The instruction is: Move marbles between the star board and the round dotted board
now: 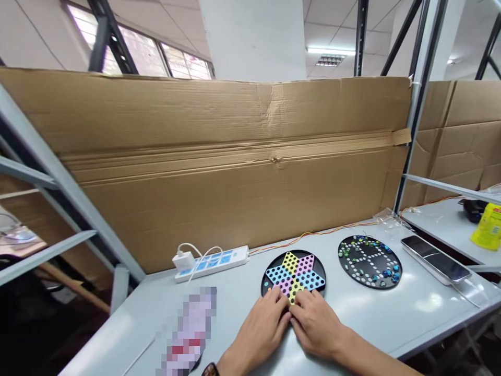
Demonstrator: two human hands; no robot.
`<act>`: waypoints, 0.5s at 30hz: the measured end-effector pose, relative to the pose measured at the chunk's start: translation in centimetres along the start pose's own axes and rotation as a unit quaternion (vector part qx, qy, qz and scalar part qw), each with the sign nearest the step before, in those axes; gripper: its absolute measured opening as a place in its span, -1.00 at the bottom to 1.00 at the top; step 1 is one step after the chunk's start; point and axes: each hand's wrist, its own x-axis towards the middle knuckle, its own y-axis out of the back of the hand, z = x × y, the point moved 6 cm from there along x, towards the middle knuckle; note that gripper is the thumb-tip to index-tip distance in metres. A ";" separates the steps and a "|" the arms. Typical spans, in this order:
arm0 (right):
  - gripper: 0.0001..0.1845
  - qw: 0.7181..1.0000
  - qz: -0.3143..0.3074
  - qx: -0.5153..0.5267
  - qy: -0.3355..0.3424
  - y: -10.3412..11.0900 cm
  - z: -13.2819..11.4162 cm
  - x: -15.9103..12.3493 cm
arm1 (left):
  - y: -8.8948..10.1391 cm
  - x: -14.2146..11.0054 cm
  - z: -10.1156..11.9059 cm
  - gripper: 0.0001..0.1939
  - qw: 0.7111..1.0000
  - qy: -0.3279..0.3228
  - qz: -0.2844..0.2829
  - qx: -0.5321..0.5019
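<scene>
A round black game board [293,272] with a star of blue, pink and yellow hole fields lies on the grey table [391,313]. My left hand [262,329] and my right hand [315,324] rest side by side at the board's near edge, fingertips on its rim, fingers held together and pointing forward. Whether either hand pinches anything is hidden. A second round black board [370,260] with several glass marbles at its points lies to the right of the first.
A white power strip [213,262] with a plugged charger lies at the back left. A phone [435,258] lies at the right. A blurred-out object [190,331] sits at the near left. A cardboard wall [235,167] closes the back. A yellow container [487,227] stands on the neighbouring table.
</scene>
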 end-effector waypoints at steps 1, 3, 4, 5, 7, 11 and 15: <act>-0.93 1.000 -0.006 0.014 0.001 0.1 0.2 -0.1 | 0.4 0.0 -0.1 -0.68 1.000 0.017 -0.016 -0.018; -0.94 0.999 -0.014 0.041 0.002 0.3 0.5 -0.4 | 1.3 0.1 -0.1 -0.73 0.998 0.030 -0.035 -0.036; -0.94 0.999 -0.015 0.051 -0.001 0.5 0.6 -0.5 | 1.8 0.3 -0.1 -0.75 0.998 0.029 -0.041 -0.040; -0.93 0.998 -0.014 0.059 -0.005 0.7 0.7 -0.6 | 2.3 0.6 -0.1 -0.78 0.998 0.027 -0.046 -0.041; -0.92 0.998 -0.012 0.068 -0.015 0.8 0.8 -0.8 | 3.0 1.1 -0.2 -0.83 0.997 0.023 -0.055 -0.040; -0.96 0.997 -0.020 0.068 -0.013 0.5 0.6 -0.8 | 3.1 1.9 0.0 -0.82 0.997 0.010 -0.071 -0.016; -0.94 0.998 -0.030 0.058 -0.012 0.8 0.5 -0.7 | 2.4 2.4 1.0 -0.71 0.997 0.016 -0.072 0.031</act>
